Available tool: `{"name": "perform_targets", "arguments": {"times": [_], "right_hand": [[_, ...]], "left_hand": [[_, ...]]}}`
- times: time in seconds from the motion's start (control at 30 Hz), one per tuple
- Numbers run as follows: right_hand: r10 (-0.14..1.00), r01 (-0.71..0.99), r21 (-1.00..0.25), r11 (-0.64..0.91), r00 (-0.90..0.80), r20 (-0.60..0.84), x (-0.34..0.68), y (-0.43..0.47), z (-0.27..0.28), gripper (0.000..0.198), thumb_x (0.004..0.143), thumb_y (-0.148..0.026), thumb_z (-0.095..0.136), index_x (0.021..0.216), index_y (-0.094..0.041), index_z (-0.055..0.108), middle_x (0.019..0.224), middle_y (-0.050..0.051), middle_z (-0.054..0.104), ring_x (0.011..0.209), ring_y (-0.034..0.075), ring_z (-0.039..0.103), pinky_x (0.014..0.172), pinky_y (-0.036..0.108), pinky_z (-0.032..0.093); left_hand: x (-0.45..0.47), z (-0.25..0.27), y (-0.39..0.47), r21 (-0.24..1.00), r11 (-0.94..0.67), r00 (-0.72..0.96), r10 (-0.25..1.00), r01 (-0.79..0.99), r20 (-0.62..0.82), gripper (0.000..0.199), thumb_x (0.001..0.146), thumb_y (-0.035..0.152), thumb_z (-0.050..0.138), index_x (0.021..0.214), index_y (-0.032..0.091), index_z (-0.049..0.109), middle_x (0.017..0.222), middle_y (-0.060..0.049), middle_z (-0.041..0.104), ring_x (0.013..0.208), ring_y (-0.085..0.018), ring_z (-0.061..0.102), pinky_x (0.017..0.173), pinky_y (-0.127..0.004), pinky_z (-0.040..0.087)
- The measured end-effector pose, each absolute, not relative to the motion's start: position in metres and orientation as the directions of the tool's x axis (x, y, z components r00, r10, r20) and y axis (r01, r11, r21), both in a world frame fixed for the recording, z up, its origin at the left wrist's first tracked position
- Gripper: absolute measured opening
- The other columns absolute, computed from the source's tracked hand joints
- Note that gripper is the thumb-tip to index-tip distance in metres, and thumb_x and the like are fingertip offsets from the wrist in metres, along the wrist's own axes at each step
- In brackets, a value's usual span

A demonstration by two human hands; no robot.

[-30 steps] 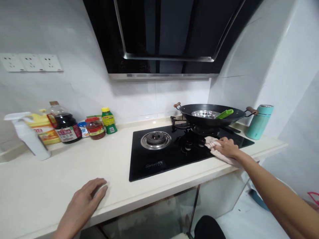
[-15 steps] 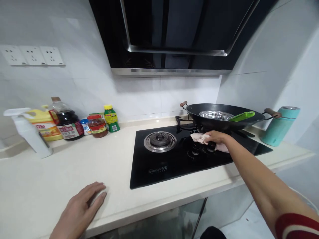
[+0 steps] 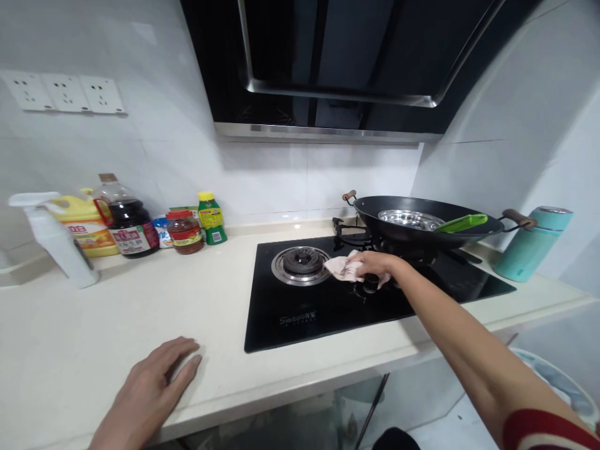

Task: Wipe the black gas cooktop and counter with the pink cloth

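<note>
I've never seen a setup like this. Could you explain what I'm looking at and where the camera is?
There is no machine here: these are a person's own bare hands, seen by a camera worn on their head, looking forward and down. The left hand rests on a cream countertop. The right hand holds a pale pink cloth over a black glass stove, near its round metal left burner. On the stove's right side sits a wide black wok with wooden-gripped handles. Beyond it stands a teal cylindrical flask; at far left, a white plastic spray bottle.
</note>
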State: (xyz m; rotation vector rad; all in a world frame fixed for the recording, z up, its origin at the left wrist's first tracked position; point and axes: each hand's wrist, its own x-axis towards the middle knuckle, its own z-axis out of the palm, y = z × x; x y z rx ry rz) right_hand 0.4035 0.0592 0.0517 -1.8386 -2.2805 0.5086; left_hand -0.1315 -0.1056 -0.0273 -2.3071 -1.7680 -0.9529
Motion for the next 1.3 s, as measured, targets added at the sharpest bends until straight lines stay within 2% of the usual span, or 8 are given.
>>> {"name": "perform_targets", "arguments": {"times": [0.1,0.23,0.37,0.53,0.63,0.87,1.07,1.3], "right_hand": [[0.898,0.857,-0.364,0.364,-0.426,-0.106,0.354,0.056,0.051,0.032,0.095,-0.041,0.066,0.117,-0.017,0.067,0.12,0.007,0.068,0.104,0.022,0.066,0.091,0.043,0.055],[0.831,0.785,-0.335,0.521,-0.556,-0.008,0.302,0.027,0.046,0.031,0.085,-0.035,0.073,0.112,-0.021,0.075,0.119,0.006,0.072,0.108,0.025,0.064,0.098,0.039,0.047],[0.775,0.729,-0.274,0.628,-0.618,0.131,0.26,-0.028,0.041,0.043,0.08,-0.031,0.072,0.123,-0.029,0.072,0.136,0.004,0.065,0.121,0.028,0.057,0.106,0.039,0.037],[0.766,0.736,-0.227,0.638,-0.577,0.282,0.231,-0.074,0.03,0.025,0.084,-0.033,0.065,0.107,-0.027,0.073,0.117,0.003,0.071,0.11,0.026,0.059,0.097,0.04,0.037],[0.792,0.777,-0.224,0.588,-0.498,0.353,0.254,-0.079,0.021,0.021,0.083,-0.03,0.064,0.102,-0.027,0.071,0.11,0.003,0.072,0.106,0.025,0.06,0.097,0.042,0.035],[0.863,0.898,-0.184,0.4,-0.302,0.405,0.382,-0.106,-0.013,0.031,0.083,-0.025,0.059,0.112,-0.026,0.069,0.12,0.006,0.069,0.112,0.026,0.057,0.098,0.039,0.037],[0.881,0.989,-0.14,0.056,0.016,0.472,0.479,-0.113,-0.016,0.032,0.085,-0.029,0.051,0.109,-0.019,0.069,0.113,0.015,0.066,0.103,0.03,0.058,0.091,0.041,0.042],[0.858,0.973,-0.142,-0.18,0.226,0.462,0.52,-0.055,0.01,0.056,0.092,-0.038,0.046,0.145,-0.019,0.052,0.127,0.017,0.06,0.117,0.034,0.056,0.096,0.045,0.043]], "left_hand": [[-0.13,-0.026,-0.108,0.314,-0.311,0.12,0.856,0.897,0.504,0.043,0.088,0.063,0.055,0.099,0.027,0.077,0.112,-0.005,0.079,0.104,-0.027,0.074,0.096,-0.037,0.059],[-0.129,-0.024,-0.111,0.333,-0.296,0.106,0.867,0.895,0.487,0.044,0.089,0.061,0.055,0.102,0.025,0.077,0.114,-0.006,0.078,0.105,-0.026,0.074,0.095,-0.034,0.059],[-0.132,-0.025,-0.11,0.339,-0.288,0.098,0.871,0.896,0.481,0.044,0.088,0.06,0.055,0.102,0.025,0.077,0.114,-0.006,0.078,0.105,-0.027,0.074,0.094,-0.034,0.059],[-0.137,-0.025,-0.106,0.326,-0.309,0.11,0.854,0.893,0.508,0.043,0.086,0.06,0.056,0.099,0.026,0.079,0.109,-0.006,0.08,0.099,-0.027,0.076,0.085,-0.031,0.063],[-0.137,-0.023,-0.105,0.322,-0.313,0.113,0.851,0.894,0.513,0.043,0.086,0.06,0.056,0.097,0.026,0.079,0.108,-0.005,0.08,0.098,-0.027,0.077,0.084,-0.031,0.063],[-0.135,-0.023,-0.105,0.333,-0.314,0.113,0.855,0.889,0.506,0.039,0.084,0.059,0.058,0.097,0.027,0.078,0.106,-0.004,0.08,0.095,-0.026,0.077,0.082,-0.031,0.063],[-0.134,-0.026,-0.105,0.327,-0.32,0.117,0.85,0.889,0.513,0.04,0.086,0.06,0.056,0.097,0.027,0.077,0.106,-0.004,0.08,0.095,-0.025,0.076,0.084,-0.029,0.062],[-0.134,-0.026,-0.104,0.317,-0.294,0.099,0.854,0.902,0.51,0.042,0.086,0.061,0.055,0.097,0.028,0.078,0.106,-0.003,0.08,0.096,-0.025,0.077,0.084,-0.029,0.062]]}}
